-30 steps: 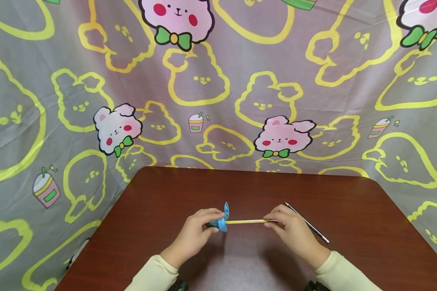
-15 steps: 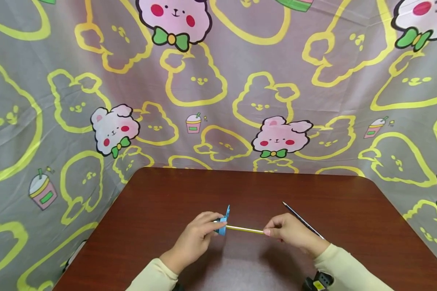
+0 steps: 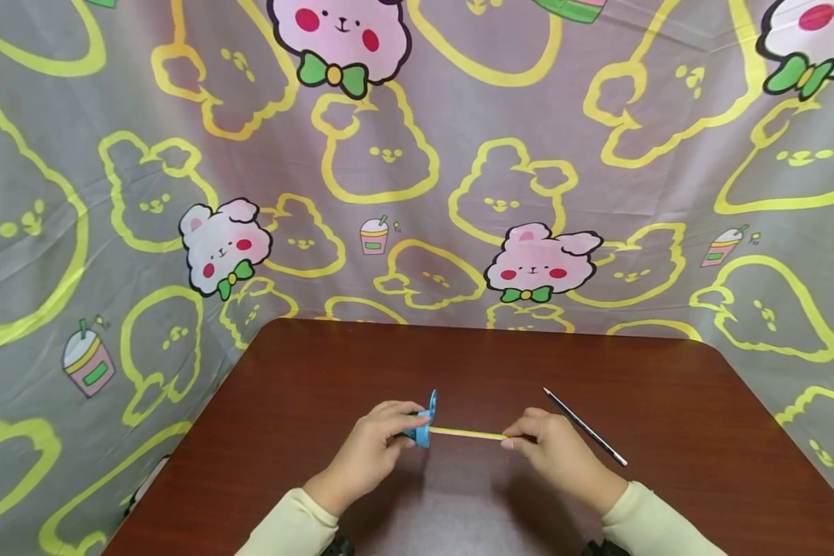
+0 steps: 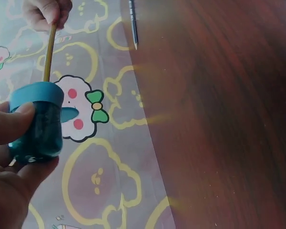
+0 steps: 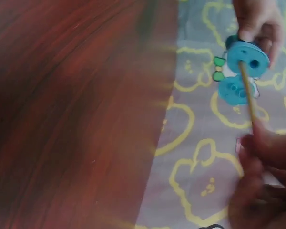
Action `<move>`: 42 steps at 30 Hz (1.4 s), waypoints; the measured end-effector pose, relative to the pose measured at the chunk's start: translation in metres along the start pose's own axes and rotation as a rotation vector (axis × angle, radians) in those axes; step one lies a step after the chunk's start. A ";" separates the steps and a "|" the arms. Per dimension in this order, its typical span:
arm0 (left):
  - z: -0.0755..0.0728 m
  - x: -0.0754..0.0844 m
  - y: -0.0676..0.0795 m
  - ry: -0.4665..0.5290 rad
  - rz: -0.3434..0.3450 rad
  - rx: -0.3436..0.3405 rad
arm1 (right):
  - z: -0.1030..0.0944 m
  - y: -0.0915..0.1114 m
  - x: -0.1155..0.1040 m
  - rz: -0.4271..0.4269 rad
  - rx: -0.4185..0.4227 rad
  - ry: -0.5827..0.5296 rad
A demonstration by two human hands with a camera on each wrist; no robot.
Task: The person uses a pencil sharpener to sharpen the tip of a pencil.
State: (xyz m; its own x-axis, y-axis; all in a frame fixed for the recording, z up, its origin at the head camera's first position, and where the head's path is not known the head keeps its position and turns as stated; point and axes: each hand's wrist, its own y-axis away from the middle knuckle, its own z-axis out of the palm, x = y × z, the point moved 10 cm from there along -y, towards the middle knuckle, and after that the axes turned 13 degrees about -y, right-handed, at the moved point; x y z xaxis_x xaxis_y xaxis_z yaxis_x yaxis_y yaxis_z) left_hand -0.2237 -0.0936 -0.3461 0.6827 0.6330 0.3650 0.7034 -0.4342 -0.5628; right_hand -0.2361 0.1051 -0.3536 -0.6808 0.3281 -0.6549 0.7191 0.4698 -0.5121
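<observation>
My left hand (image 3: 368, 448) grips a blue pencil sharpener (image 3: 423, 434) with a see-through teal body (image 4: 40, 129). Its lid (image 5: 232, 90) is flipped open, and its top face (image 5: 248, 56) has two sharpening holes of different sizes. A yellow-striped pencil (image 3: 467, 434) runs level from one hole toward the right, its tip hidden inside. Thumb and fingers of my right hand (image 3: 556, 452) pinch the far end of that pencil. Both hands are held above the table. In the right wrist view, the right hand looks blurred.
A dark pencil (image 3: 585, 426) lies slantwise on the brown table (image 3: 361, 355), just beyond the right hand. A grey cloth (image 3: 417, 224) with cartoon bears hangs around the table's back and sides.
The right hand's wrist and fingers have rolled one way and partly back, with the pencil staying in the sharpener's hole. The left hand has barely moved and still holds the sharpener.
</observation>
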 end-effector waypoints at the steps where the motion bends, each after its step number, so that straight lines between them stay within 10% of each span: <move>1: -0.001 0.005 0.000 -0.033 0.049 0.018 | 0.003 0.001 0.012 0.129 -0.053 -0.095; 5: -0.003 0.019 0.001 -0.112 0.180 0.083 | 0.007 0.009 0.039 0.448 -0.140 -0.240; 13: 0.004 -0.006 -0.002 0.051 -0.084 0.003 | -0.011 0.004 -0.009 -0.098 0.124 0.182; 18: 0.005 -0.013 -0.002 0.125 -0.153 -0.014 | -0.013 0.006 -0.022 -0.243 0.180 0.207; 21: 0.004 -0.005 -0.001 0.069 -0.074 -0.007 | -0.011 0.004 -0.011 -0.113 0.117 0.103; 27: 0.001 0.019 0.003 -0.114 0.184 0.091 | 0.007 0.011 0.040 0.463 -0.131 -0.298; 29: 0.002 0.020 0.005 -0.137 0.201 0.096 | 0.009 0.012 0.041 0.476 -0.171 -0.282; 35: 0.003 0.004 0.001 -0.040 0.014 0.040 | -0.005 0.001 0.006 0.079 0.005 0.117; 42: 0.004 -0.012 0.000 0.126 -0.165 -0.010 | -0.014 0.007 -0.027 -0.283 0.196 0.248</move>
State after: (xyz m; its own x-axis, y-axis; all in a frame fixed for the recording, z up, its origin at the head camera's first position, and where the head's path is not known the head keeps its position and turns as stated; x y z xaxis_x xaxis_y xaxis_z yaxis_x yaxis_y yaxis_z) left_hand -0.2325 -0.0985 -0.3533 0.5768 0.6109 0.5423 0.8094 -0.3379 -0.4802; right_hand -0.2149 0.1108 -0.3318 -0.8510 0.4067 -0.3323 0.4957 0.4130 -0.7640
